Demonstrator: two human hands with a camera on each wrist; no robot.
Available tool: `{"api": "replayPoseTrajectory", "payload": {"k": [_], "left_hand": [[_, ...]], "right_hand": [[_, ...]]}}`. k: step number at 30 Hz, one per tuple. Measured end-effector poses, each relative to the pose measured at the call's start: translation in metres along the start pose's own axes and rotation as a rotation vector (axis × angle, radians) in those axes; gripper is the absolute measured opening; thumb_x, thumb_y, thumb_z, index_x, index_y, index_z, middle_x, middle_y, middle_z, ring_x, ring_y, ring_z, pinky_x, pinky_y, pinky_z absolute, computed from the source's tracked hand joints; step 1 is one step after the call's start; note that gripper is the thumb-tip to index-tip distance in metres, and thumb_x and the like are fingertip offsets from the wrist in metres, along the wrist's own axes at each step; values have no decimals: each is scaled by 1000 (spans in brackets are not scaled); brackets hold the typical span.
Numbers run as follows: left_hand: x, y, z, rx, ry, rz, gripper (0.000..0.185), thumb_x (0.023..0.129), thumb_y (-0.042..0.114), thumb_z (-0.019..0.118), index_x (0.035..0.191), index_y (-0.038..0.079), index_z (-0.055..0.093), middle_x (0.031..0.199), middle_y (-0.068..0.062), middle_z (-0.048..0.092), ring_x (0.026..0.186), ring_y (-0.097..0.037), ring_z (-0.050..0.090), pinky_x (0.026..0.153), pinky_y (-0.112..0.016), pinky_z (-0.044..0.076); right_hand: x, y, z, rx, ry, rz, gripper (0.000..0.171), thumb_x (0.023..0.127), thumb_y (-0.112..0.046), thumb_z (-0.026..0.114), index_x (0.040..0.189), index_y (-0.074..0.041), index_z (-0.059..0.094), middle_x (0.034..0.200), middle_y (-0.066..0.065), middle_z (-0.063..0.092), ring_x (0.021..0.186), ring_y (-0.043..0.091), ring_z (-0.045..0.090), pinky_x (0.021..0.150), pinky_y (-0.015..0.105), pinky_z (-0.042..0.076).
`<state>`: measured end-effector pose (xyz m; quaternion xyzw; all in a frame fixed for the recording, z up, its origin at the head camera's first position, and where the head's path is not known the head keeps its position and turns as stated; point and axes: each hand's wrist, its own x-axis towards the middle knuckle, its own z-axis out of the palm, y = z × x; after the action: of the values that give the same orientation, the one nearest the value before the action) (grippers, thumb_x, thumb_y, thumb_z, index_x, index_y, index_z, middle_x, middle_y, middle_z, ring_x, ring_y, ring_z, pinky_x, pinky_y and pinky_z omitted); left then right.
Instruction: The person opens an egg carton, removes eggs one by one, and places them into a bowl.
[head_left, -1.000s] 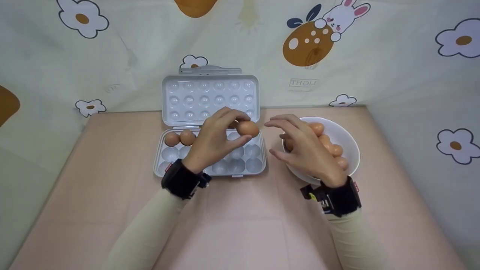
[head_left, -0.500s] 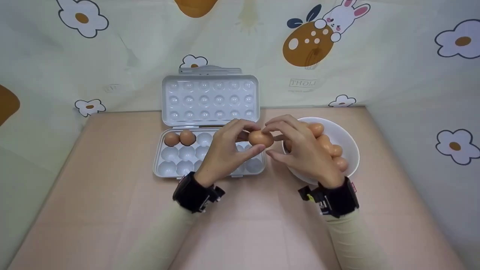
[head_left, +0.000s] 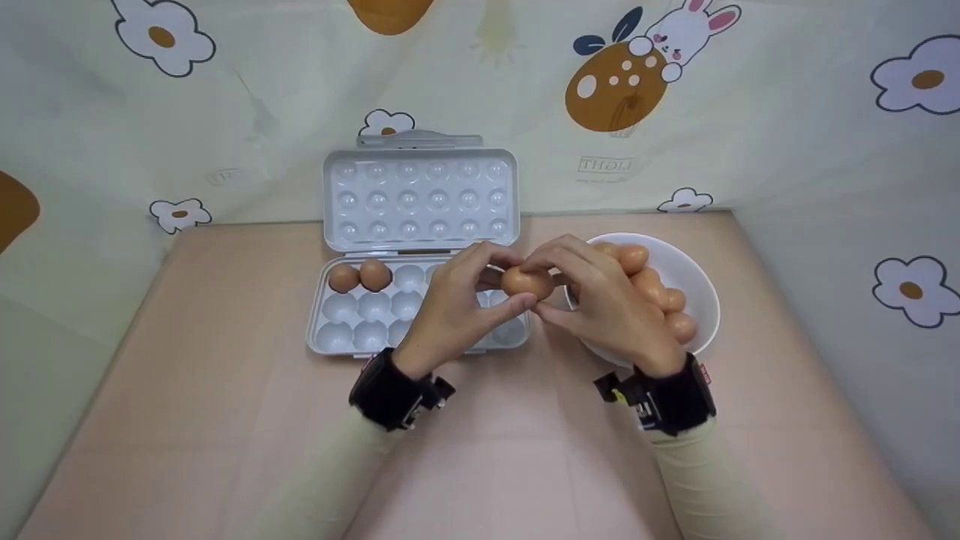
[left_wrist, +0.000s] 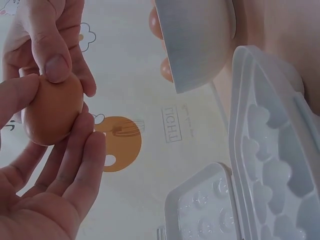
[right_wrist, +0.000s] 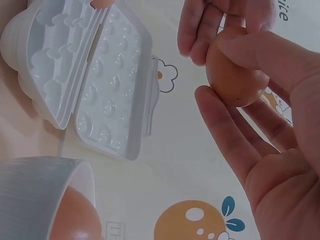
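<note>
Between both hands, raised over the gap between the egg box and the bowl, is a brown egg [head_left: 527, 284]. The left hand [head_left: 461, 304] pinches it from the left with thumb and fingertips. From the right, the right hand [head_left: 611, 304] has its thumb and fingers on the same egg; in the right wrist view its thumb lies across the egg [right_wrist: 235, 70]. The open grey egg box [head_left: 315, 319] stands below the left hand, two brown eggs [head_left: 360, 277] in its back-left hollows. Part of its right side is hidden by that hand.
A white bowl [head_left: 705, 300] with several brown eggs [head_left: 649, 289] stands on the right, partly behind the right hand. The box's dimpled lid [head_left: 420, 199] leans upright against the patterned cloth wall [head_left: 285, 112]. A pinkish cloth covers the table [head_left: 480, 465].
The left hand has carried the egg right and toward the person, away from above the box. The right hand, earlier apart with spread fingers, has closed in and taken hold of it too.
</note>
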<state>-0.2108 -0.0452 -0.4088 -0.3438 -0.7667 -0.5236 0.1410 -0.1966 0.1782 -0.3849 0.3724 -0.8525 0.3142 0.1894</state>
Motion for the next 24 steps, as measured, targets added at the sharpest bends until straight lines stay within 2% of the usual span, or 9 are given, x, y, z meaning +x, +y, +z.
{"api": "replayPoseTrajectory", "payload": {"k": [9,13,17,20,24], "left_hand": [[1,-1,-13,20,-40,2,47,90,17,87,129,4,65,121,-8,70,104,-13,73,96,-25,58],[3,0,-19,78,-42,17,45,90,16,87,129,6,67,122,-4,70,107,-15,71,97,-25,58],[2,0,-26,156,-45,26,40,90,19,87,126,10,70,119,0,70,106,-14,69,97,-26,57],[1,-2,-30,178,-38,33,37,90,18,87,122,11,71,116,0,69,105,-17,68,96,-29,57],[0,-6,-33,171,-34,40,35,90,17,86,121,10,71,115,-5,69,105,-23,68,95,-37,59]], "right_hand": [[-5,6,-15,-2,15,6,40,85,-1,86,120,-13,71,119,-2,69,102,11,64,83,31,60],[-13,14,-32,-24,30,45,40,83,2,84,118,-12,72,117,-2,70,102,11,65,88,27,57],[-22,23,-52,-78,-6,84,45,80,2,84,120,-15,73,117,-4,70,105,12,66,91,25,55],[-29,32,-67,-126,-38,73,49,76,3,86,119,-16,74,114,-4,71,103,13,66,89,23,54],[-38,46,-84,-203,-66,13,48,70,7,88,112,-11,75,105,-2,72,96,14,67,84,17,53]]}}
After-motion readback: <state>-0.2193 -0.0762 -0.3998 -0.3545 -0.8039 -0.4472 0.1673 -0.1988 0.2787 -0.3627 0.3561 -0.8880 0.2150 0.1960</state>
